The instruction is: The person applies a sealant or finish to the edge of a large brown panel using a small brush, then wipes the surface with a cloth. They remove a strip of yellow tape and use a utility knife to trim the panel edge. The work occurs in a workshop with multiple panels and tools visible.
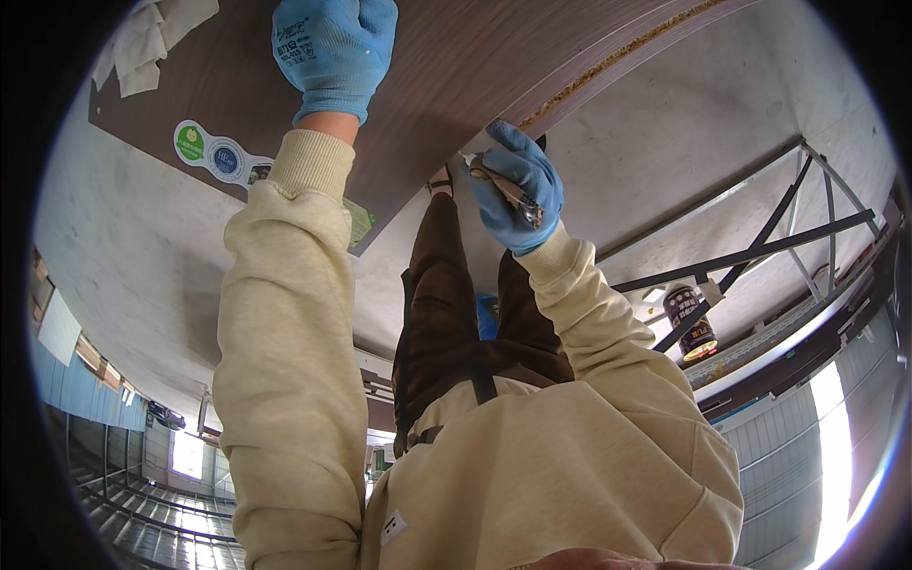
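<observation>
The board is a big dark brown panel with a fine wood grain, lying flat on the pale concrete floor and reaching out of view at the top. Its right-hand edge is raw, showing a light, crumbly chip core under the dark face. Round green and blue stickers sit near its lower left corner, and a crumpled pale rag lies on it toward the far left corner.

The left hand, in a blue glove, rests flat on the face of the board, its grip spread and holding nothing (the fingertips run out of view, mind). The right hand, also gloved in blue, is at the board's near edge, its grip pressed together around a slim tool with a brownish handle and a metal tip; what kind of tool I cannot tell.

Off to the right stand a dark metal frame and a dark can on the floor, well apart from the board.
</observation>
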Motion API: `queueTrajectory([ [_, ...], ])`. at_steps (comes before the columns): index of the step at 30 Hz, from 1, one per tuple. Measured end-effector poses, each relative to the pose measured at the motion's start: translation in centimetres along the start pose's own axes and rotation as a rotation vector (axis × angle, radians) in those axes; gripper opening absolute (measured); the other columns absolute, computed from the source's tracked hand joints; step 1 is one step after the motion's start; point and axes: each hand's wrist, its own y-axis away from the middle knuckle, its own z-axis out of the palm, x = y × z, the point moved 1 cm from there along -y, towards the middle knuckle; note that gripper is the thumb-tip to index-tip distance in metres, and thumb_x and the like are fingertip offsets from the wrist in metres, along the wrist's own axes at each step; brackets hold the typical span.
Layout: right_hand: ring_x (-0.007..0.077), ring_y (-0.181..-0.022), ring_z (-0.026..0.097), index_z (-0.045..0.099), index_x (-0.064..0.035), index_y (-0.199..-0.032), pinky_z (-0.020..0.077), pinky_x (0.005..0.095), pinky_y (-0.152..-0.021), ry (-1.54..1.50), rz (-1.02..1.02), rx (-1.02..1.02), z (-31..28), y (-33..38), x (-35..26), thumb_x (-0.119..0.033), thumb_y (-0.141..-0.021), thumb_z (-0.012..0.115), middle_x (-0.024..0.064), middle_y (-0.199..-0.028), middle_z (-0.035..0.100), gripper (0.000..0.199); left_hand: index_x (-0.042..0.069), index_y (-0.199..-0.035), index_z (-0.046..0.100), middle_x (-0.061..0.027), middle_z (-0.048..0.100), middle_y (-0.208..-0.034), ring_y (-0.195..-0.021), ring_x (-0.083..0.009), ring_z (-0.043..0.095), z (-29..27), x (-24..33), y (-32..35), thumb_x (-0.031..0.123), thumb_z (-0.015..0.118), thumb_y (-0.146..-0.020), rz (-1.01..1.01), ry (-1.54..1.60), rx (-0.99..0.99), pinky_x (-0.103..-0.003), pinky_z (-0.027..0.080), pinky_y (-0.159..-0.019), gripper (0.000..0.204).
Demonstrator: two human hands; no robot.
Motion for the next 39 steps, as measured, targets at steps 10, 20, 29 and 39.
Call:
queueTrajectory([
  [10, 0.0364, -0.107, 0.071, 0.069, -0.0078, -0.101, 0.0563, 0.0454, -0.095, -0.034, 0.046, -0.007, 0.0, 0.1, -0.4, -0.002, -0.074, 0.081, 0.0067, -0.091, 0.073, 0.030, 0.006, -0.101, 0.071, -0.0097, 0.073, -0.089, -0.079, -0.0336, 0.067, -0.3, 0.0, 0.2, 0.013, 0.066, -0.098, -0.003, 0.015, -0.014, -0.046, 0.052, -0.073, 0.008],
  [20, 0.0364, -0.107, 0.071, 0.069, -0.0071, -0.101, 0.0569, 0.0442, -0.092, -0.029, 0.091, 0.010, 0.0, 0.0, -0.5, 0.000, -0.074, 0.080, 0.0085, -0.096, 0.073, 0.030, 0.007, -0.103, 0.072, -0.0098, 0.073, -0.091, -0.082, -0.0340, 0.068, -0.3, 0.0, 0.3, 0.014, 0.066, -0.099, 0.021, -0.009, 0.000, -0.046, 0.053, -0.075, 0.010],
  [29, 0.0365, -0.108, 0.071, 0.070, -0.0066, -0.101, 0.0565, 0.0445, -0.093, -0.066, 0.088, -0.006, -0.1, 0.0, -0.2, -0.001, -0.074, 0.080, 0.0088, -0.097, 0.074, 0.029, 0.007, -0.102, 0.072, -0.0096, 0.074, -0.090, -0.079, -0.0333, 0.067, -0.2, 0.0, 0.2, 0.014, 0.065, -0.099, -0.003, 0.000, -0.018, -0.046, 0.053, -0.073, 0.010],
  [39, 0.0356, -0.106, 0.071, 0.070, -0.0069, -0.101, 0.0557, 0.0454, -0.097, -0.044, 0.031, -0.017, -0.3, -0.3, -0.2, -0.003, -0.077, 0.079, 0.0068, -0.092, 0.073, 0.026, 0.007, -0.102, 0.072, -0.0094, 0.074, -0.091, -0.082, -0.0334, 0.067, 0.2, 1.1, 0.0, 0.015, 0.066, -0.099, -0.419, 0.594, 0.162, -0.046, 0.053, -0.075, 0.011],
])
